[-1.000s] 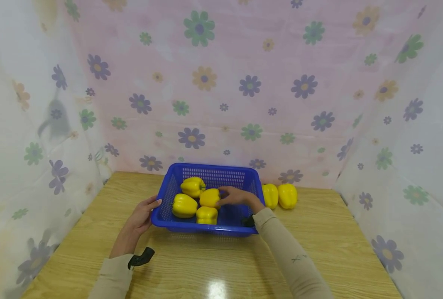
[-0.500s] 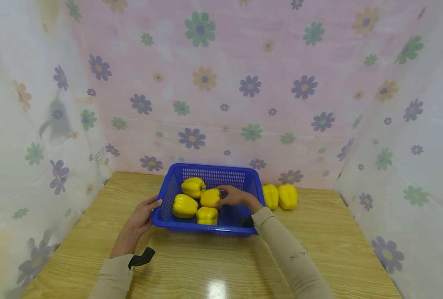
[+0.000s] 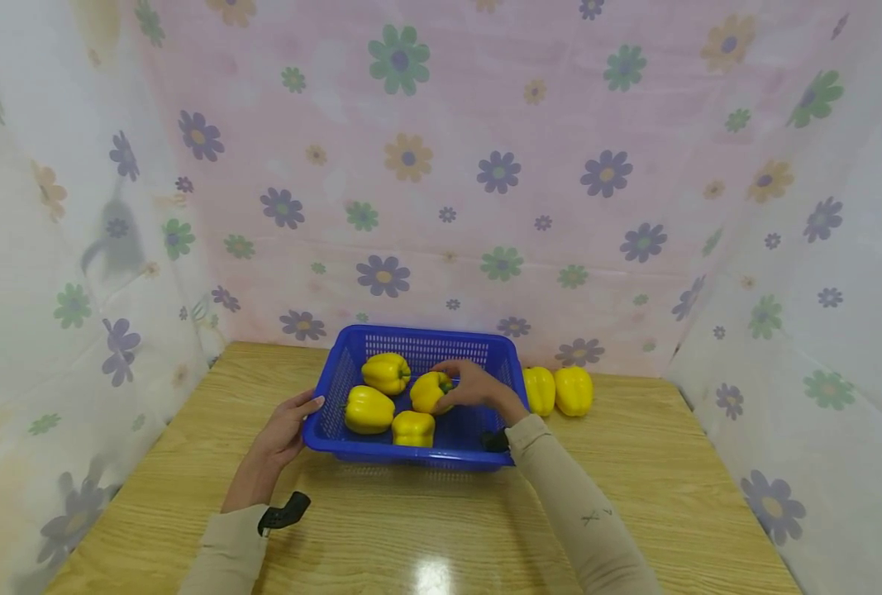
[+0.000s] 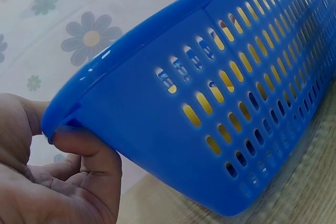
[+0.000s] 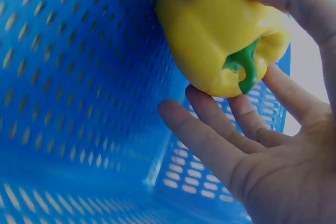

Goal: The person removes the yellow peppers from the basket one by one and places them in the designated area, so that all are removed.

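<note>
My left hand [image 3: 285, 428] grips the left rim of a blue plastic basket [image 3: 426, 454], its fingers curled under the lip in the left wrist view. Inside the basket, my right hand [image 3: 478, 387] holds a yellow bell pepper [image 3: 430, 392] between thumb and fingers. Its green stem [image 5: 244, 66] points toward the palm in the right wrist view. Left of it sit a yellow bell pepper [image 3: 385, 373] at the back and another bell pepper [image 3: 369, 410] further forward. A front bell pepper [image 3: 413, 430] is partly hidden by the basket's near rim.
Two more yellow bell peppers, an inner pepper [image 3: 541, 391] and an outer pepper [image 3: 574, 391], stand on the wooden table [image 3: 634, 479] just right of the basket. A flower-printed cloth [image 3: 448, 165] encloses the back and both sides.
My right hand has shifted the held bell pepper slightly right and turned it, so its stem shows now. The left hand and basket stay in place.
</note>
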Demonstrator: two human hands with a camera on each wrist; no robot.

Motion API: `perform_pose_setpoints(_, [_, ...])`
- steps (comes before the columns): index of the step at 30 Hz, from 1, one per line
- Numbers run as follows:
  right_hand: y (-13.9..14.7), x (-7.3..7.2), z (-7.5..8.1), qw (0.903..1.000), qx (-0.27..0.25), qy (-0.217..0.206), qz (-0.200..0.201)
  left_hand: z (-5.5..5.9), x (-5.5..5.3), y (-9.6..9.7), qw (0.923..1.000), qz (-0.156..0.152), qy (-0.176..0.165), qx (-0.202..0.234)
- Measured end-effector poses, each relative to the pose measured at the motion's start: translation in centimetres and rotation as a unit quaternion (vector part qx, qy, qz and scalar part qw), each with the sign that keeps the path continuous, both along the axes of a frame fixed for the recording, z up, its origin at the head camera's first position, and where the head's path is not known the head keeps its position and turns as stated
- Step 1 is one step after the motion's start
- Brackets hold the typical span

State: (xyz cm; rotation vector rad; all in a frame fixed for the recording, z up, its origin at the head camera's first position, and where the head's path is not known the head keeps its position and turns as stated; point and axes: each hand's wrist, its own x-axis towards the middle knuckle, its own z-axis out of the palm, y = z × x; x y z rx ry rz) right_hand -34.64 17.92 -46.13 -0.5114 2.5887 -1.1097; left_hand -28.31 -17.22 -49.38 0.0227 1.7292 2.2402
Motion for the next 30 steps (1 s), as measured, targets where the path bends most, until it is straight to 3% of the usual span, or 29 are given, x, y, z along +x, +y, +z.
perform_pose_setpoints(4, [0.6, 0.4, 0.9, 0.9987, 0.038, 0.033, -0.003, -0.1, -0.1, 0.1, 1.0, 0.002, -0.003, 0.002])
perform_pose_setpoints(11, [1.0, 1.1, 2.1, 0.9948, 0.099, 0.025, -0.005, 0.0, 0.0, 0.2, 1.0, 0.002, -0.003, 0.006])
perform_pose_setpoints(20, [0.9, 0.3, 0.2, 0.998, 0.056, 0.014, 0.026, -0.3, 0.0, 0.3, 1.0, -0.001, 0.001, 0.002])
perform_pose_setpoints(26, [1.2, 0.2, 0.2, 0.9972, 0.038, -0.004, 0.065, -0.4, -0.1, 0.1, 1.0, 0.001, 0.002, -0.004])
perform_pose_setpoints(30, [1.4, 0.2, 0.3, 0.9976, 0.033, -0.003, 0.062, -0.5, -0.2, 0.0, 1.0, 0.002, 0.004, -0.004])
